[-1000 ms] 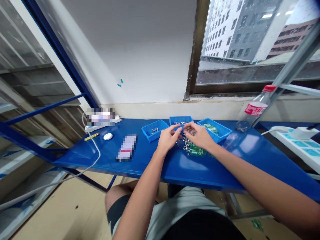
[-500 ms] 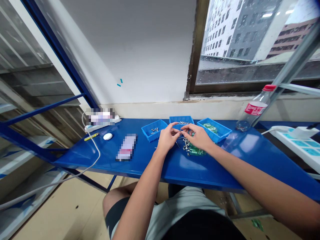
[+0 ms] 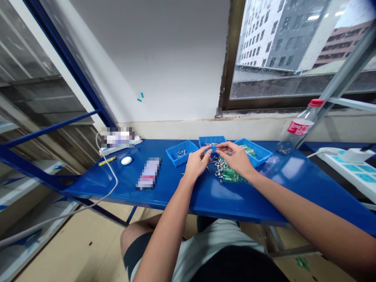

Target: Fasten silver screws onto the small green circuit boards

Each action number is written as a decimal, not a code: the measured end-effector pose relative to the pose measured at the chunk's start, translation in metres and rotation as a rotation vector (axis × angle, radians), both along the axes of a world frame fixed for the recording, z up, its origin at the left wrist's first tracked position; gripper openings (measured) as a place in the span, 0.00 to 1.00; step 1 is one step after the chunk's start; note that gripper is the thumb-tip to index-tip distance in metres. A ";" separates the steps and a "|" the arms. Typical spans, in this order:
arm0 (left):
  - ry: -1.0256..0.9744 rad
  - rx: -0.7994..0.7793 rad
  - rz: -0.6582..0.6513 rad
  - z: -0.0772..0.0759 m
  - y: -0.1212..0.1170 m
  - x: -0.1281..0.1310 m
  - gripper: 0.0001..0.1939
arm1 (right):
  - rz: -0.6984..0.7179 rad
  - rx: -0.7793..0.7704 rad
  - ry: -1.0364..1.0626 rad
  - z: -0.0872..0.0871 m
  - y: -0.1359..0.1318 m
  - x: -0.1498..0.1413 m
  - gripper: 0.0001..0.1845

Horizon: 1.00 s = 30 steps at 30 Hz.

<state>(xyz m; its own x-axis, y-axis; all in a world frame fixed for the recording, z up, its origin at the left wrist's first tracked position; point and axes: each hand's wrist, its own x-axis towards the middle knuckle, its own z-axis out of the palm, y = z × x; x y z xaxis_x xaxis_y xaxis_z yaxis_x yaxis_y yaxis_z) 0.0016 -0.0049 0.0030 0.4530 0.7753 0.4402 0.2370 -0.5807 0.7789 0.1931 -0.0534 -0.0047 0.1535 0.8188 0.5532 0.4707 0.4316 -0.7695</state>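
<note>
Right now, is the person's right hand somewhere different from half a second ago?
Yes, slightly: the right hand has shifted to the right, judged against the middle blue tray behind the fingers.

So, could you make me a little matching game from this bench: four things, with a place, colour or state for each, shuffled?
Things:
1. Left tray
2. Right tray
3. Loose heap
4. Bottle

Descriptions:
A. Holds green pieces
B. Wears a red cap
C. Holds silvery pieces
D. Lies on the tabletop by the right hand

Right pairs: 1-C, 2-A, 3-D, 4-B.
</note>
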 end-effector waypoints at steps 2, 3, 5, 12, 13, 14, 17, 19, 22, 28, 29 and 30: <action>-0.045 -0.114 -0.073 -0.001 0.000 0.001 0.18 | 0.034 -0.005 0.016 0.000 -0.001 -0.003 0.14; -0.069 -0.150 -0.100 -0.002 0.001 0.001 0.18 | 0.052 -0.009 0.014 0.000 -0.002 -0.004 0.14; -0.114 -0.178 -0.107 -0.003 0.003 0.002 0.15 | 0.082 -0.009 0.000 0.000 -0.004 -0.008 0.14; -0.245 -0.187 -0.046 -0.004 0.008 0.002 0.09 | 0.087 -0.046 -0.045 0.001 -0.007 -0.011 0.12; -0.243 -0.181 -0.033 -0.005 0.009 0.002 0.10 | 0.068 -0.040 -0.057 0.002 -0.007 -0.010 0.12; -0.236 -0.174 -0.028 -0.006 0.009 0.002 0.12 | 0.056 -0.033 -0.069 0.003 -0.007 -0.009 0.12; -0.192 -0.154 -0.058 -0.011 0.010 0.004 0.12 | 0.070 -0.022 -0.116 0.005 -0.006 -0.007 0.12; -0.179 -0.151 -0.078 -0.013 0.010 0.004 0.12 | 0.089 -0.031 -0.144 0.005 -0.006 -0.006 0.10; -0.214 -0.157 -0.090 -0.012 0.011 0.004 0.14 | 0.088 -0.049 -0.127 0.005 -0.005 -0.006 0.10; -0.341 -0.203 -0.117 -0.005 0.009 0.004 0.21 | 0.126 -0.049 -0.188 0.009 -0.009 -0.007 0.21; -0.351 -0.213 -0.110 -0.004 0.009 0.004 0.22 | 0.130 -0.047 -0.212 0.009 -0.009 -0.008 0.23; -0.357 -0.221 -0.099 -0.004 0.008 0.004 0.23 | 0.127 -0.041 -0.233 0.010 -0.010 -0.008 0.23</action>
